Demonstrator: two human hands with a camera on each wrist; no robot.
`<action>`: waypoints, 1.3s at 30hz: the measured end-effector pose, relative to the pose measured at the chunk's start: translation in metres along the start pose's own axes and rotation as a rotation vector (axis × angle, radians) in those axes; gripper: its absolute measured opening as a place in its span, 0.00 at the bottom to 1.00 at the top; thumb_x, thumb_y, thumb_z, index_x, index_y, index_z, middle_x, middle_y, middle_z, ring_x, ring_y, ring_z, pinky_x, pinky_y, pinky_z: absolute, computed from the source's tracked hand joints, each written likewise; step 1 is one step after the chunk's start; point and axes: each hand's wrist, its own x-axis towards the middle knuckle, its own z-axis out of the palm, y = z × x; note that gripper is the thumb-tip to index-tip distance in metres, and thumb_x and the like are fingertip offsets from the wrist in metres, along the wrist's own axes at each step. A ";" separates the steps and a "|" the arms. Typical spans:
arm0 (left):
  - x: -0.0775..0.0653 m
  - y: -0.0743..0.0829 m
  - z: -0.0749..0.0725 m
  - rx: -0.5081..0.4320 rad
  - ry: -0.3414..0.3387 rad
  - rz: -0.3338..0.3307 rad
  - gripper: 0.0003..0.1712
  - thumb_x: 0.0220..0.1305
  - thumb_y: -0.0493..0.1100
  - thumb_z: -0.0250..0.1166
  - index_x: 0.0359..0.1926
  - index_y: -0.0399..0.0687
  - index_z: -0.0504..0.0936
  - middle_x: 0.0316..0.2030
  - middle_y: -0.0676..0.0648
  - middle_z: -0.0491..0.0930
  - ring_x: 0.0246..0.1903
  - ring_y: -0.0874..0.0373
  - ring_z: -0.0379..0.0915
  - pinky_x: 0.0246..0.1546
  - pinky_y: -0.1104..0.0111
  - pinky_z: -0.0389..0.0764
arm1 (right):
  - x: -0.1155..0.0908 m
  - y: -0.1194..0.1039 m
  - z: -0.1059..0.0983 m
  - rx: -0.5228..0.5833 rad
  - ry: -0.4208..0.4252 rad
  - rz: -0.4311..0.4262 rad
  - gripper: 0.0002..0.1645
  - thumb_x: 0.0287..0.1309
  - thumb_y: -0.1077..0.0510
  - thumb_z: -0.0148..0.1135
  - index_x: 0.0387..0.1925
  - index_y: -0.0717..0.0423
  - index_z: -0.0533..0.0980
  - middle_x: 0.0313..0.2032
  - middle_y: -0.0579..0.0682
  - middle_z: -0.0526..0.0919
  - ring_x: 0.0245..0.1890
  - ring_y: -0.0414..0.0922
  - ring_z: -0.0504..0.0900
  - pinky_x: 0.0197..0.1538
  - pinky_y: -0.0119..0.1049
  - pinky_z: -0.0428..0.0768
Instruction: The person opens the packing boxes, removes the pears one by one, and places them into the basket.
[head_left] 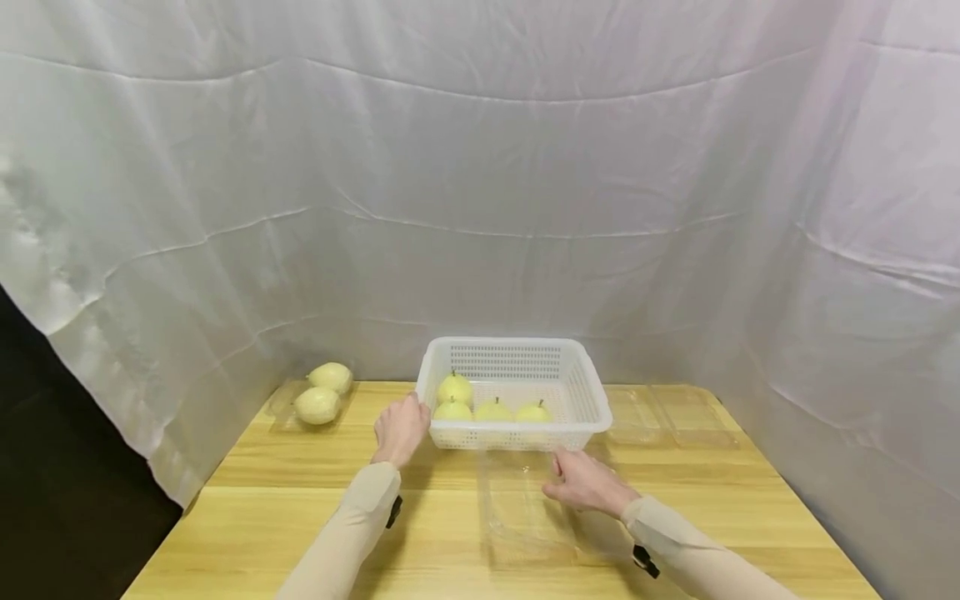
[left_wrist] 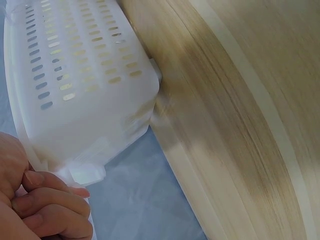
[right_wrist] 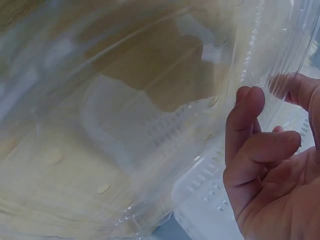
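Observation:
My left hand grips the left rim of a white slotted plastic basket, its fingers curled at the basket's corner in the left wrist view. Several round yellow-green pears with stems lie along the left and front inside the basket. In front of it, a clear plastic clamshell box is on the wooden table. My right hand pinches this box's edge between thumb and forefinger, and the other fingers curl loosely in the right wrist view. Through the clear plastic, the table and basket show.
Two pears lie in another clear plastic box at the table's back left. At the back right, beside the basket, lies an opened clear box. Grey-white curtains hang behind and along both sides of the wooden table.

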 end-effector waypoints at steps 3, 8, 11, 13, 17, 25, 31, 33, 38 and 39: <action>-0.001 0.001 0.001 0.000 0.002 0.006 0.14 0.69 0.45 0.52 0.38 0.39 0.77 0.22 0.45 0.74 0.20 0.51 0.70 0.17 0.63 0.70 | -0.003 0.004 -0.001 -0.010 -0.003 -0.007 0.16 0.52 0.51 0.67 0.29 0.50 0.67 0.22 0.43 0.70 0.21 0.39 0.69 0.23 0.33 0.67; 0.000 0.001 0.000 0.009 0.013 0.006 0.13 0.69 0.45 0.52 0.37 0.39 0.77 0.22 0.44 0.75 0.20 0.50 0.71 0.17 0.61 0.71 | -0.007 0.009 -0.009 0.028 -0.042 -0.018 0.13 0.53 0.56 0.64 0.28 0.51 0.66 0.19 0.44 0.72 0.18 0.38 0.71 0.19 0.32 0.67; -0.001 0.000 -0.001 0.005 0.017 0.005 0.13 0.69 0.45 0.52 0.36 0.39 0.77 0.23 0.43 0.75 0.20 0.50 0.71 0.18 0.60 0.72 | -0.009 0.014 -0.015 0.060 -0.085 -0.010 0.11 0.55 0.57 0.62 0.28 0.50 0.67 0.18 0.43 0.73 0.14 0.37 0.71 0.15 0.29 0.67; -0.001 0.000 -0.001 0.001 0.020 0.005 0.13 0.68 0.45 0.52 0.36 0.40 0.77 0.23 0.43 0.76 0.20 0.50 0.71 0.18 0.60 0.72 | -0.011 0.021 -0.018 0.072 -0.104 0.000 0.10 0.55 0.57 0.62 0.28 0.50 0.67 0.16 0.43 0.74 0.12 0.38 0.71 0.13 0.29 0.67; -0.002 0.000 -0.001 -0.004 0.016 0.000 0.13 0.69 0.45 0.53 0.36 0.39 0.77 0.23 0.43 0.76 0.20 0.50 0.71 0.18 0.60 0.72 | -0.018 0.036 -0.026 0.056 -0.116 0.028 0.11 0.56 0.57 0.62 0.26 0.50 0.68 0.15 0.43 0.74 0.11 0.38 0.71 0.12 0.29 0.68; -0.001 0.001 -0.001 0.001 0.017 0.000 0.13 0.69 0.45 0.53 0.36 0.40 0.77 0.24 0.42 0.77 0.21 0.49 0.72 0.18 0.59 0.72 | -0.035 0.066 -0.045 0.039 -0.098 0.101 0.14 0.54 0.58 0.65 0.24 0.51 0.67 0.14 0.45 0.73 0.11 0.40 0.70 0.12 0.30 0.68; -0.001 0.001 -0.001 0.003 0.005 -0.013 0.13 0.69 0.45 0.53 0.37 0.39 0.77 0.24 0.43 0.77 0.21 0.50 0.72 0.19 0.60 0.72 | -0.048 0.087 -0.058 -0.001 -0.083 0.172 0.14 0.50 0.59 0.65 0.22 0.51 0.66 0.14 0.46 0.73 0.12 0.40 0.69 0.13 0.30 0.67; -0.002 0.001 -0.001 0.002 0.007 -0.012 0.13 0.69 0.45 0.53 0.37 0.39 0.77 0.24 0.43 0.77 0.21 0.50 0.72 0.18 0.60 0.72 | -0.051 0.095 -0.062 -0.013 -0.075 0.200 0.13 0.49 0.60 0.64 0.22 0.51 0.66 0.14 0.46 0.72 0.12 0.40 0.68 0.13 0.30 0.66; -0.002 0.002 -0.001 0.004 0.012 -0.002 0.12 0.69 0.45 0.53 0.36 0.41 0.76 0.22 0.44 0.75 0.20 0.50 0.71 0.17 0.61 0.70 | -0.058 0.118 -0.073 -0.043 -0.057 0.234 0.11 0.48 0.62 0.62 0.23 0.51 0.66 0.15 0.46 0.71 0.12 0.39 0.66 0.14 0.28 0.65; -0.001 0.002 -0.001 0.006 0.012 0.001 0.12 0.69 0.45 0.53 0.36 0.41 0.76 0.22 0.44 0.75 0.20 0.51 0.70 0.17 0.61 0.70 | -0.060 0.122 -0.076 -0.046 -0.054 0.231 0.11 0.47 0.62 0.61 0.23 0.52 0.66 0.15 0.46 0.71 0.12 0.40 0.66 0.14 0.29 0.65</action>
